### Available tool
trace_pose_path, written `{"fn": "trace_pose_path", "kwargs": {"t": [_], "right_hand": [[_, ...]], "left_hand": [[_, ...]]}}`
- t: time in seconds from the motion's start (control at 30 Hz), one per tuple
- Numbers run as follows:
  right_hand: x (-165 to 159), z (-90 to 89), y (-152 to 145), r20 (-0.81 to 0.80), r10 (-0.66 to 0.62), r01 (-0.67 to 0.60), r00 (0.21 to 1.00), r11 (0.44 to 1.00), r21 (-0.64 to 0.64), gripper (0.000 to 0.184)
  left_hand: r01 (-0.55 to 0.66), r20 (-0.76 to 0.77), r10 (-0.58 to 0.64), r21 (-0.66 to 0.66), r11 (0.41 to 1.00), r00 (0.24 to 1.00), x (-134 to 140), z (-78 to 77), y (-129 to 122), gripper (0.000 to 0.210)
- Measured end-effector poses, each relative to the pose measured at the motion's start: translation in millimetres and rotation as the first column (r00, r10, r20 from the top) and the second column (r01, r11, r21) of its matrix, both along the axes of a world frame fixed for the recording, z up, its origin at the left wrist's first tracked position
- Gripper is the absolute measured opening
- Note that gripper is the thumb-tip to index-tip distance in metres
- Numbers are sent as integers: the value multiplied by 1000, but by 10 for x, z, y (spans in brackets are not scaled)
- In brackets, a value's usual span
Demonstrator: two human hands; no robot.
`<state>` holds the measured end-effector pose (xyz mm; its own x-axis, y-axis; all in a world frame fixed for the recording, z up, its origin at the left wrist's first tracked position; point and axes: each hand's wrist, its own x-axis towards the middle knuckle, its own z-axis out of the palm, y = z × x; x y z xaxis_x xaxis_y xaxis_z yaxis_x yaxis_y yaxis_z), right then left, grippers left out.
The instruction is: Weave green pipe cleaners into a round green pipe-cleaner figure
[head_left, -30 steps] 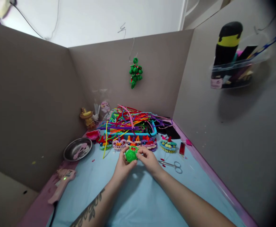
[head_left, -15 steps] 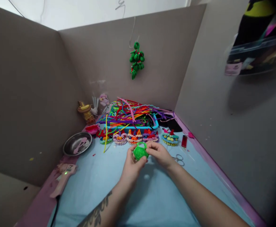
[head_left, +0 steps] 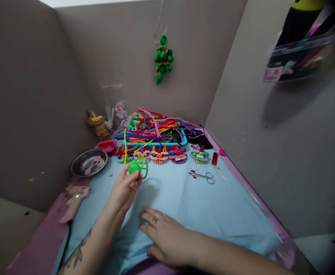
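Note:
My left hand (head_left: 124,189) pinches a bright green pipe-cleaner piece (head_left: 135,166) above the left half of the blue cloth (head_left: 184,202). One side of the piece is a rounded solid green face; thin green bars form an open frame on the other side. Low in front of me, my right hand (head_left: 167,238) is palm down over the cloth's near part, fingers stretched out, with nothing seen in it. Scissors (head_left: 210,178) lie on the cloth beyond it, beside small red bits (head_left: 193,171).
Several colourful pipe-cleaner animal heads (head_left: 159,156) line up before a blue tray (head_left: 184,140) heaped with pipe cleaners (head_left: 156,128). At left are a metal bowl (head_left: 76,168) and a pink glue gun (head_left: 74,206). A red lighter (head_left: 214,159) lies right. Green ornaments (head_left: 163,59) hang behind.
My right hand has let go of the green piece and come down toward the near edge. My left hand has carried the piece left and turned it, showing its open frame. The view has tilted down.

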<state>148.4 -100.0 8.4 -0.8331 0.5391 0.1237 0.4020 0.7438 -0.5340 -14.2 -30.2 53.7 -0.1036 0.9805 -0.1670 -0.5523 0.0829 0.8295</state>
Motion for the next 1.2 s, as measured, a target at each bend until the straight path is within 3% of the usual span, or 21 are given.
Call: {"fn": "trace_pose_path", "kwargs": {"t": [0.07, 0.27, 0.33, 0.4, 0.47, 0.53, 0.6, 0.67, 0.73, 0.8, 0.9, 0.97, 1.1, 1.2], "right_hand": [[-77, -137, -169, 56, 61, -65, 997, 995, 75, 58], [63, -743, -475, 76, 292, -301, 953, 929, 214, 42], [84, -886, -569, 76, 293, -303, 953, 925, 230, 40], [65, -898, -656, 68, 239, -248, 969, 942, 225, 36], [33, -754, -703, 56, 141, -149, 988, 974, 172, 31], [22, -482, -656, 34, 52, -55, 998, 993, 101, 28], [51, -141, -468, -86, 83, -70, 993, 987, 146, 24], [105, 200, -135, -224, 14, 38, 975, 974, 223, 25], [158, 492, 283, -387, -189, 273, 902, 946, 175, 22], [192, 710, 696, -516, -402, 453, 757, 891, -29, 16], [207, 908, 1165, -596, -558, 383, 578, 830, -405, 16], [208, 975, 1374, -627, -605, 268, 490, 789, -552, 23], [228, 1028, 1704, -628, -694, 166, 353, 707, -688, 30], [261, 1022, 1923, -649, -695, 185, 310, 714, -675, 30]], "left_hand": [[-8, 18, 8, -6, 1000, 1000, -53, 7, -92, 35], [-16, 8, 16, -1, 1000, 1000, -105, -22, -261, 37], [0, -17, 0, 23, 1000, 1000, -106, -115, -268, 41], [20, -41, -19, 25, 999, 999, -105, -242, -280, 45], [53, -41, -53, 2, 999, 998, -102, -356, -302, 48], [82, -40, -82, -15, 997, 996, -86, -411, -315, 49], [111, -48, -111, -8, 994, 993, -46, -381, -291, 49], [136, -48, -135, 29, 990, 990, 26, -275, -211, 48], [155, -41, -152, 98, 983, 988, 119, -122, -79, 48], [167, -53, -160, 182, 969, 986, 213, 42, 91, 48], [160, -125, -126, 318, 934, 984, 318, 259, 375, 51], [180, -196, -109, 390, 903, 974, 355, 368, 568, 53], [287, -360, -130, 427, 858, 924, 386, 501, 954, 51], [339, -421, -157, 403, 850, 893, 392, 547, 1228, 48]]}}
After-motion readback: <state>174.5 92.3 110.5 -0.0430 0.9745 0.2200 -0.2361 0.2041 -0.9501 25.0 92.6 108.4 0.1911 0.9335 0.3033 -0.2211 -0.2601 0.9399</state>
